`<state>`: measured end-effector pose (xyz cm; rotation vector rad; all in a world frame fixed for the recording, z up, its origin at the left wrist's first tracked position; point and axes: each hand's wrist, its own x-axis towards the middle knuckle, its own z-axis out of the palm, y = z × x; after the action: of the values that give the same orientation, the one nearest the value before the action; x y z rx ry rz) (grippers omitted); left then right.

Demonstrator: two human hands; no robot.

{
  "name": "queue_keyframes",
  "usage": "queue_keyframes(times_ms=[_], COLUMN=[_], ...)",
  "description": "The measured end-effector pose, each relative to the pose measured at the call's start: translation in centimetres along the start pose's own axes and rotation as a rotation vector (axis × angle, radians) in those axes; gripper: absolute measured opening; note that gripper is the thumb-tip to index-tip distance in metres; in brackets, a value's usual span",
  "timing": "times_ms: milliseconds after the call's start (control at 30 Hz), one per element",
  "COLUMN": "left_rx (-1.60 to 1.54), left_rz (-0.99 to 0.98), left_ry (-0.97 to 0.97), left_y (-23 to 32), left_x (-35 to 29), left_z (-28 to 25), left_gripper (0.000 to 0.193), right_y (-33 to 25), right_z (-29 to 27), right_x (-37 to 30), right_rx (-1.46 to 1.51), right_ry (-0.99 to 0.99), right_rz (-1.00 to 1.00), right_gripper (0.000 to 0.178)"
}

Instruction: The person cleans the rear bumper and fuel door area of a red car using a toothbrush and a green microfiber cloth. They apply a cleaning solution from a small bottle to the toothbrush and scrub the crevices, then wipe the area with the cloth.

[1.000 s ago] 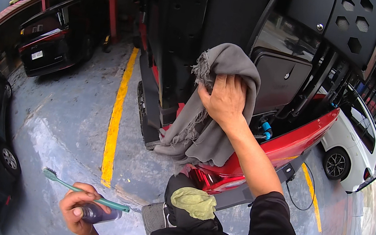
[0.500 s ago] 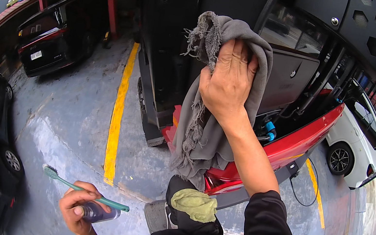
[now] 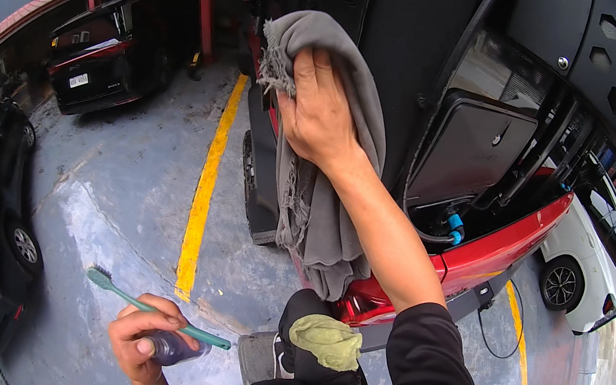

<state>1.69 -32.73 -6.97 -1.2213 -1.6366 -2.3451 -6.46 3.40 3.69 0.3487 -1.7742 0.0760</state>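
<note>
The cloth is gray, with a fluffy edge on its left. It is bunched up in front of the black panel of the red truck, and it seems to touch it. Its loose end hangs down near the truck's red corner. The right hand grasps the cloth from the near side. Its fingers push into the folds, so their tips are hard to see.

The left hand is low on the near left, well apart from the truck. Its fingers are wrapped around a bottle, which is tilted, and they also grip a green brush across it.

The step in hand looks like wiping the black panel. The next move would call for a firm push and a good hold on the cloth, with the brush and bottle kept out of the way.

A small yellow-green rag lies on the person's leg. Farther out, a yellow line runs along the floor. Two black cars stand on the left, and a white car on the right.
</note>
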Motion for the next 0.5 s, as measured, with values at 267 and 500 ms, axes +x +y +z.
queue_keyframes(times_ms=[267,500], left_rx=[0.034,0.046], left_rz=[0.018,0.071], left_ry=[-0.047,-0.083], left_y=[-1.1,-1.3], left_x=[0.1,-0.1], left_z=[-0.7,-2.3], left_gripper=[0.053,0.047], right_y=[-1.0,-1.0], right_z=[2.0,2.5], right_x=[-2.1,-6.0], right_rx=[-0.151,-0.083], right_ry=[0.148,0.055], right_rz=[0.158,0.126], right_gripper=[0.076,0.078])
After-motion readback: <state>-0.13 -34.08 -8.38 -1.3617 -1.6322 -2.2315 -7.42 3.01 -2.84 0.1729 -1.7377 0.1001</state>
